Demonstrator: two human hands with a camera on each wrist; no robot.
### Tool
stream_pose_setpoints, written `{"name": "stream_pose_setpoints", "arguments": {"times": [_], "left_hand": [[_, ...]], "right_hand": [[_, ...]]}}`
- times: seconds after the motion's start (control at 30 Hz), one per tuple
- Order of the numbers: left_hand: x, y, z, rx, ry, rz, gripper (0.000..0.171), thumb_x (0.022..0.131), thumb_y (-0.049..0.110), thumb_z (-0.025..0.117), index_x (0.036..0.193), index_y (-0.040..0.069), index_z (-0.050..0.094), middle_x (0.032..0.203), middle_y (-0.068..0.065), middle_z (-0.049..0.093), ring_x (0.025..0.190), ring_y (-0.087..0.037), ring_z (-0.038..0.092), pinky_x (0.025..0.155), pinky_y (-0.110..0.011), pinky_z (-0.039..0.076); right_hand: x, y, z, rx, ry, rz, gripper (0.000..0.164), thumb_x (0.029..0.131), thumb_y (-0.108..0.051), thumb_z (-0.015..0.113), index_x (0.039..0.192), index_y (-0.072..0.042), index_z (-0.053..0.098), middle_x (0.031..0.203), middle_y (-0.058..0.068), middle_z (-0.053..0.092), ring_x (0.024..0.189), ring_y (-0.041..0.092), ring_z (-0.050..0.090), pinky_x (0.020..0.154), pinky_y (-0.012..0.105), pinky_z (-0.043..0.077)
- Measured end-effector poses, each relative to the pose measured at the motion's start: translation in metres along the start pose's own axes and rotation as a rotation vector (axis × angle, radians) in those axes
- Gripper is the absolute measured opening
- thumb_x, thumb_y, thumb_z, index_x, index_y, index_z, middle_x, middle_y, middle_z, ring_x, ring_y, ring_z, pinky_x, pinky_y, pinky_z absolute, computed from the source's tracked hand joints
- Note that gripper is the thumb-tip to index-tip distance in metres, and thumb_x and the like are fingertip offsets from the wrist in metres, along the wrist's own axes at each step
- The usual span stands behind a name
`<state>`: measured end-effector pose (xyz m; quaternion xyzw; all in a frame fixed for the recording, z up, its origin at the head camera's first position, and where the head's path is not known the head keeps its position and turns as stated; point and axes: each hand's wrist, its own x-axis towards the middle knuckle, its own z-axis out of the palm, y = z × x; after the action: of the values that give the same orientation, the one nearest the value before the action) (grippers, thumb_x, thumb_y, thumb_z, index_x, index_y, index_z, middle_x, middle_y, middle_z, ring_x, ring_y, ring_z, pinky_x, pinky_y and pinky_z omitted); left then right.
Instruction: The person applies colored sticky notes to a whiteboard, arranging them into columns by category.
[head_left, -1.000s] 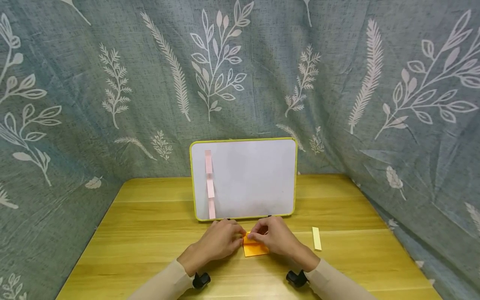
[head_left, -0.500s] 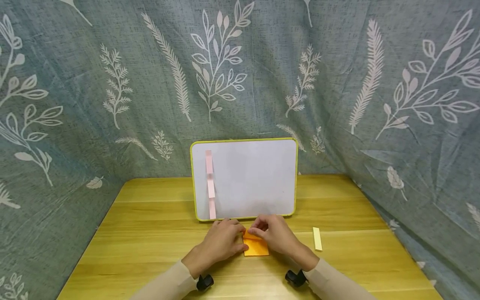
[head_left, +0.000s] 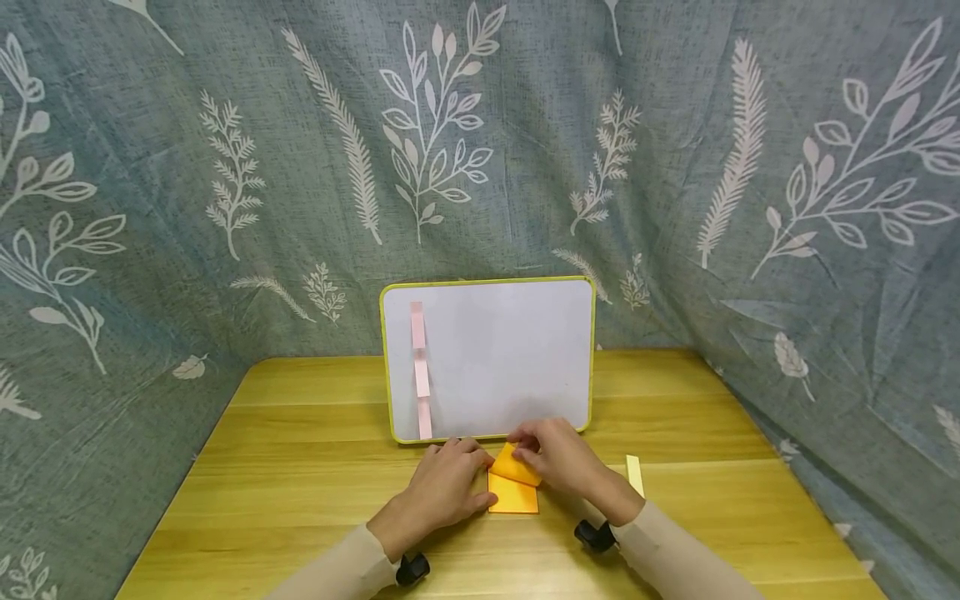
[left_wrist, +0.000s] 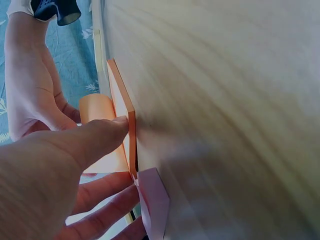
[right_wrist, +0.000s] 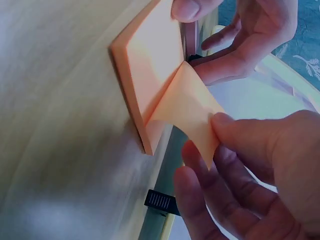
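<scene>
An orange sticky note pad (head_left: 513, 497) lies on the wooden table in front of the whiteboard (head_left: 510, 358). My left hand (head_left: 444, 485) holds the pad along its left side, thumb at the near corner and forefinger near the far one. Between thumb and fingers, my right hand (head_left: 564, 462) pinches the top sheet (right_wrist: 187, 102). That sheet is lifted and curled back, still joined to the pad at its far edge. Beside the left fingertips, in the left wrist view, stands a pink folded-looking paper piece (left_wrist: 155, 202), which the head view hides.
Pink paper strips (head_left: 422, 377) run down the whiteboard's left side. A narrow pale yellow pad (head_left: 634, 475) lies right of my right forearm, partly covered. A black foot (right_wrist: 161, 201) supports the board. A patterned curtain (head_left: 480, 167) hangs behind the table.
My right hand has moved up and away with the top sheet, peeling it further off the pad. The left thumb has slid down to the pad's near corner.
</scene>
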<state>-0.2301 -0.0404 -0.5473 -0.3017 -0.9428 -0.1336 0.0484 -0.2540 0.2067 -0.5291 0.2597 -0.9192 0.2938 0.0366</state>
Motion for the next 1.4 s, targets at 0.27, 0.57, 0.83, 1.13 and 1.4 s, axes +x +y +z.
{"name": "stream_pose_setpoints", "arguments": {"times": [0.27, 0.57, 0.83, 1.13, 1.4], "left_hand": [[-0.001, 0.001, -0.001, 0.0, -0.022, -0.008, 0.048, 0.096, 0.05, 0.097, 0.135, 0.024, 0.084, 0.131, 0.004, 0.077, 0.118, -0.021, 0.07, 0.089, -0.042, 0.055], [0.0, 0.002, -0.003, -0.023, -0.04, -0.011, 0.052, 0.097, 0.047, 0.097, 0.141, 0.025, 0.082, 0.133, 0.003, 0.077, 0.118, -0.022, 0.069, 0.086, -0.04, 0.052], [0.0, 0.002, -0.004, -0.021, -0.046, -0.012, 0.05, 0.097, 0.047, 0.097, 0.139, 0.025, 0.082, 0.132, 0.003, 0.076, 0.118, -0.022, 0.069, 0.088, -0.041, 0.053], [-0.001, 0.002, -0.004, -0.016, -0.037, -0.027, 0.052, 0.097, 0.049, 0.097, 0.139, 0.023, 0.081, 0.134, 0.003, 0.076, 0.12, -0.022, 0.07, 0.091, -0.045, 0.056], [-0.001, 0.003, -0.004, -0.006, -0.028, -0.03, 0.053, 0.096, 0.048, 0.098, 0.139, 0.021, 0.08, 0.133, 0.004, 0.077, 0.119, -0.022, 0.071, 0.092, -0.046, 0.057]], "right_hand": [[0.002, 0.006, 0.005, -0.143, 0.08, 0.031, 0.006, 0.104, -0.011, 0.088, 0.101, -0.016, 0.088, 0.094, -0.004, 0.083, 0.079, 0.004, 0.069, 0.073, 0.024, 0.058], [0.005, 0.011, 0.007, -0.163, 0.111, 0.067, 0.008, 0.104, -0.011, 0.089, 0.099, -0.017, 0.087, 0.092, -0.005, 0.082, 0.075, 0.005, 0.064, 0.069, 0.025, 0.054], [0.007, 0.009, 0.007, -0.189, 0.13, 0.092, 0.01, 0.104, -0.01, 0.088, 0.098, -0.018, 0.086, 0.092, -0.004, 0.081, 0.076, 0.008, 0.066, 0.069, 0.027, 0.054], [0.011, 0.007, 0.003, -0.214, 0.151, 0.121, 0.011, 0.104, -0.01, 0.088, 0.098, -0.018, 0.085, 0.093, -0.003, 0.081, 0.077, 0.01, 0.066, 0.069, 0.03, 0.056], [0.012, 0.01, 0.0, -0.23, 0.171, 0.115, 0.01, 0.104, -0.01, 0.088, 0.099, -0.018, 0.085, 0.095, -0.002, 0.082, 0.08, 0.012, 0.07, 0.071, 0.032, 0.06]]}}
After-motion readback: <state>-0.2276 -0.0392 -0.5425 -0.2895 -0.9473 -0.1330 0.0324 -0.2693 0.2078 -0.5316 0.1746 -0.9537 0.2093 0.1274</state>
